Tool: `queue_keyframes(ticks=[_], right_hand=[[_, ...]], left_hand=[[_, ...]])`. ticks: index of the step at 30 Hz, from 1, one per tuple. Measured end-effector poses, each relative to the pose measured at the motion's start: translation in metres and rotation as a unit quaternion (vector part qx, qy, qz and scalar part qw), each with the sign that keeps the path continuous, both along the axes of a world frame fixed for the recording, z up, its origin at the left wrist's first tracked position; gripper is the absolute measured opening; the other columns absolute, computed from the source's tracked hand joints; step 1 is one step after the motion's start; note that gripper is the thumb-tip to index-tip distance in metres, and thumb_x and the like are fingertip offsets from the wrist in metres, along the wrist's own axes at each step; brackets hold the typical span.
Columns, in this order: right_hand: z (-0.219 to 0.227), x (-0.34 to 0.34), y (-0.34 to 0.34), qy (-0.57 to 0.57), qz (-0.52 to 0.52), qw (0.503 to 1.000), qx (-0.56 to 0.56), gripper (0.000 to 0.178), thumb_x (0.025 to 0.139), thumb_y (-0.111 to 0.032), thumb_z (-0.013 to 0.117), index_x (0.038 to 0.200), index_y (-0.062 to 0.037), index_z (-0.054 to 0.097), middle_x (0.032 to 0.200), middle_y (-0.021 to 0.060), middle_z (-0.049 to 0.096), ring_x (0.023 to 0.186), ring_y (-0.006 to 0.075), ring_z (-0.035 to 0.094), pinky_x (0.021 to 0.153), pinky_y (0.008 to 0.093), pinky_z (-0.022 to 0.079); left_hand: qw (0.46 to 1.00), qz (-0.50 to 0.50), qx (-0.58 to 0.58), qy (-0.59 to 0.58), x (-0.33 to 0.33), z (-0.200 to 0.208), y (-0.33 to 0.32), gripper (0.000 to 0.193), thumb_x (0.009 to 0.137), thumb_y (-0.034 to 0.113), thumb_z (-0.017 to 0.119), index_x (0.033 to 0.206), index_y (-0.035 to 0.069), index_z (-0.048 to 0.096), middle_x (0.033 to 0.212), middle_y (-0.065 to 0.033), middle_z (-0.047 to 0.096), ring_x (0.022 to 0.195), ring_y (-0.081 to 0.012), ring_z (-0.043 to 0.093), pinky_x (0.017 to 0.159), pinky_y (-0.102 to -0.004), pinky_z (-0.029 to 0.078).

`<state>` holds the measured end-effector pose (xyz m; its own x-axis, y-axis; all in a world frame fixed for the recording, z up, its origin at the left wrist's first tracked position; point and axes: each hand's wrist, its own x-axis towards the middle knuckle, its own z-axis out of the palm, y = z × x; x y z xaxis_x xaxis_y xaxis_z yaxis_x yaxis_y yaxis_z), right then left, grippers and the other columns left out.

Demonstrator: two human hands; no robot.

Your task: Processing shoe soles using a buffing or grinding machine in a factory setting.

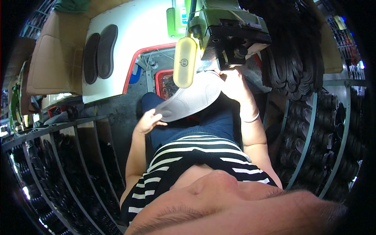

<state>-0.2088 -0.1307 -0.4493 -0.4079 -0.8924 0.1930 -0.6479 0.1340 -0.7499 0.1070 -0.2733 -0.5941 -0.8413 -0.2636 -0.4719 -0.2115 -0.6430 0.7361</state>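
A long grey shoe sole [188, 102] with a patterned surface stretches between my two hands above my lap. My left hand [148, 121] is closed on its lower left end, thumb on top. At the upper right end, my right hand [235, 85] grips the edge close beneath the head of a dark sewing-type machine [229, 33]. Bright light washes out that end, so the exact contact with the machine cannot be made out. A yellow oblong lamp-like piece [185, 62] hangs in front of the machine and covers part of the sole's far edge.
Two dark insoles [105, 51] lie on the white tabletop [135, 23], left of its red-edged cutout. A cardboard box [55, 58] stands at far left. Under the machine sits a red basket [158, 80]. Dark soles [291, 66] are heaped at right; racks [309, 137] flank me.
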Motion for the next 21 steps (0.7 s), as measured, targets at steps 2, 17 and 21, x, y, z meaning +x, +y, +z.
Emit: queue_keyframes(ticks=[2, 17, 21], right_hand=[[0.007, 0.003, -0.004, 0.002, 0.019, 0.999, 0.029, 0.02, 0.083, -0.018, 0.064, 0.088, 0.002, 0.066, 0.062, 0.0112, 0.061, 0.053, 0.0093, 0.051, 0.053, 0.0254, 0.044], [-0.005, -0.084, 0.055, 0.334, -0.272, 0.899, -0.083, 0.031, 0.078, -0.018, 0.068, 0.103, -0.0011, 0.061, 0.096, 0.0159, 0.063, 0.088, 0.0301, 0.059, 0.08, 0.0369, 0.045], [-0.013, -0.119, 0.111, 0.434, -0.379, 0.816, 0.042, 0.039, 0.082, -0.037, 0.061, 0.108, -0.007, 0.059, 0.101, 0.0173, 0.059, 0.095, 0.0355, 0.053, 0.085, 0.044, 0.039]], left_hand=[[0.998, -0.054, 0.01, -0.018, -0.006, -0.008, 0.019, 0.036, 0.087, 0.007, 0.053, 0.121, -0.004, 0.049, 0.115, -0.013, 0.057, 0.102, -0.0211, 0.058, 0.082, -0.0344, 0.053], [0.93, 0.179, -0.305, -0.1, 0.031, 0.004, -0.071, 0.03, 0.092, 0.016, 0.049, 0.114, -0.002, 0.043, 0.084, -0.01, 0.059, 0.065, -0.0174, 0.063, 0.058, -0.0301, 0.052], [0.8, 0.413, -0.396, -0.18, 0.052, 0.06, -0.179, 0.031, 0.095, 0.025, 0.042, 0.114, 0.002, 0.051, 0.078, -0.0079, 0.06, 0.062, -0.015, 0.059, 0.061, -0.0313, 0.047]])
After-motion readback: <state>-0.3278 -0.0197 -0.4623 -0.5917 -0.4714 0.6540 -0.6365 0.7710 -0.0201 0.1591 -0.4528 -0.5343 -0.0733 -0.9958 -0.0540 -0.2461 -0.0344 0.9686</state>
